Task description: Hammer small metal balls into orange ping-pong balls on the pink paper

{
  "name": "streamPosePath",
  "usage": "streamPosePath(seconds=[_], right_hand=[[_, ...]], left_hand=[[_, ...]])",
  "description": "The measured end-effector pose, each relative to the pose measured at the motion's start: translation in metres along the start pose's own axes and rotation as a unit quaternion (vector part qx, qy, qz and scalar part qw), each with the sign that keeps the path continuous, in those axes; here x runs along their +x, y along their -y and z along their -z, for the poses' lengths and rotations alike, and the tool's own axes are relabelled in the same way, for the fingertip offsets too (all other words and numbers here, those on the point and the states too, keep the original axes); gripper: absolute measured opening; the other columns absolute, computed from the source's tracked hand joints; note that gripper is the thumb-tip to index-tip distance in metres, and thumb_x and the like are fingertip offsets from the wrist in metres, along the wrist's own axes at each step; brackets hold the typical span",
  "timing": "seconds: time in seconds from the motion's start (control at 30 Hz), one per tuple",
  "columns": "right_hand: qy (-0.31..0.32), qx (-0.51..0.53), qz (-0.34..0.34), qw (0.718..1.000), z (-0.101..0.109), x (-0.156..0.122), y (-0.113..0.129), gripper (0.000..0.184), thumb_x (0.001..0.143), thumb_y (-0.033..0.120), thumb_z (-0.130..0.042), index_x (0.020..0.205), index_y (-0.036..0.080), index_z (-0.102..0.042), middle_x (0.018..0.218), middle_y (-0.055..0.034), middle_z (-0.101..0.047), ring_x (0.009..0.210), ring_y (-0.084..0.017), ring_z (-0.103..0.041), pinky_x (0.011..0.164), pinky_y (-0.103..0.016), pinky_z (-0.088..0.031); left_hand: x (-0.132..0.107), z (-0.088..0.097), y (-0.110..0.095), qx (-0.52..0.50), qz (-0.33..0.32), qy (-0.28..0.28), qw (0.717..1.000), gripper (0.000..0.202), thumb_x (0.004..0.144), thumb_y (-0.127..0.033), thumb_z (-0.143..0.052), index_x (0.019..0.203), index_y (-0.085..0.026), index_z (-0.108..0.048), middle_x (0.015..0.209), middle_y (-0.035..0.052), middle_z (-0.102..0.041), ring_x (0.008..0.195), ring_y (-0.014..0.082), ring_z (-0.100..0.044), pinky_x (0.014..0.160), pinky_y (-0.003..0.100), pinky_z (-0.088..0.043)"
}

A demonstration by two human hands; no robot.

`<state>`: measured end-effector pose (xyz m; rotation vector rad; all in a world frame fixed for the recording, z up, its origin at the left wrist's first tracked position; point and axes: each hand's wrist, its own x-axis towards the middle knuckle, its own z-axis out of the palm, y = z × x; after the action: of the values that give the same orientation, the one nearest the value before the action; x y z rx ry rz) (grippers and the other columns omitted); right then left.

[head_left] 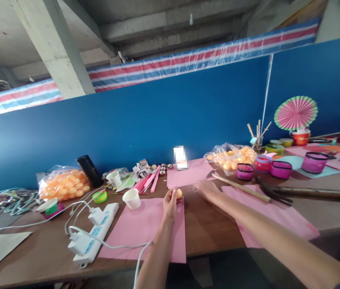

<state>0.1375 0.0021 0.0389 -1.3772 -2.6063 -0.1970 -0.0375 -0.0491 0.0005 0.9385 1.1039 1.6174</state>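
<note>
1. The left hand (170,201) pinches an orange ball (179,194) at its fingertips, on the side facing the right hand (206,189), near the far right corner of a pink sheet (142,224).
2. The right hand is low over the worktop (201,228), just beside a hammer (240,187); its fingers blur, so I cannot tell whether they grip anything.
3. Blue labels on the white power strip (101,232) are too small to read.

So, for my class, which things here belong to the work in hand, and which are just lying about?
Likely in the work:
- orange ball, held in the left hand
- perhaps the bag of similar balls beyond the right hand, whose grip is unclear

Apparently lying about:
- power strip
- wooden-handled hammer
- pink fan
- black cylinder
</note>
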Motion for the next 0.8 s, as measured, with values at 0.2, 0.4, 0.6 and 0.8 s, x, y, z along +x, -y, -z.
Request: streamPosePath(seconds=[0.2, 0.4, 0.6, 0.8], right_hand=[[0.007, -0.020, 0.004, 1.000, -0.0012, 0.0015, 0.0015, 0.019, 0.080, 0.014, -0.044, 0.082, 0.017, -0.063, 0.086, -0.0082, -0.063, 0.085, -0.019, -0.056, 0.066, -0.024, -0.038], [0.003, -0.024, 0.011, 1.000, -0.0012, 0.0007, 0.0015, 0.020, 0.081, 0.013, -0.043, 0.082, 0.017, -0.063, 0.087, -0.0083, -0.063, 0.085, -0.019, -0.056, 0.067, -0.024, -0.038], [-0.005, -0.010, 0.006, 1.000, -0.0007, -0.0013, -0.0003, 0.019, 0.082, 0.016, -0.043, 0.084, 0.017, -0.061, 0.088, -0.0069, -0.063, 0.085, -0.018, -0.055, 0.067, -0.023, -0.037], [-0.003, 0.024, -0.018, 1.000, -0.0019, -0.0003, -0.0012, 0.019, 0.083, 0.019, -0.042, 0.083, 0.018, -0.061, 0.087, -0.0077, -0.063, 0.085, -0.017, -0.055, 0.068, -0.022, -0.037]], left_hand=[[-0.0009, -0.0009, -0.0010, -0.009, -0.002, 0.000, 1.000, 0.049, 0.066, -0.048, -0.060, 0.099, -0.012, -0.059, 0.078, 0.0054, -0.059, 0.056, 0.0093, -0.058, 0.054, 0.020, -0.047], [0.0005, -0.0004, 0.0002, -0.001, -0.002, -0.001, 1.000, 0.048, 0.067, -0.049, -0.058, 0.099, -0.013, -0.059, 0.079, 0.0062, -0.059, 0.056, 0.0096, -0.058, 0.053, 0.020, -0.047], [0.0004, -0.0005, -0.0008, 0.007, -0.001, -0.004, 1.000, 0.051, 0.066, -0.050, -0.059, 0.100, -0.013, -0.059, 0.078, 0.0059, -0.059, 0.057, 0.0105, -0.059, 0.053, 0.020, -0.046], [-0.0008, -0.0013, -0.0018, 0.008, -0.005, -0.008, 1.000, 0.051, 0.065, -0.051, -0.059, 0.099, -0.012, -0.059, 0.079, 0.0063, -0.060, 0.058, 0.0104, -0.059, 0.053, 0.020, -0.046]])
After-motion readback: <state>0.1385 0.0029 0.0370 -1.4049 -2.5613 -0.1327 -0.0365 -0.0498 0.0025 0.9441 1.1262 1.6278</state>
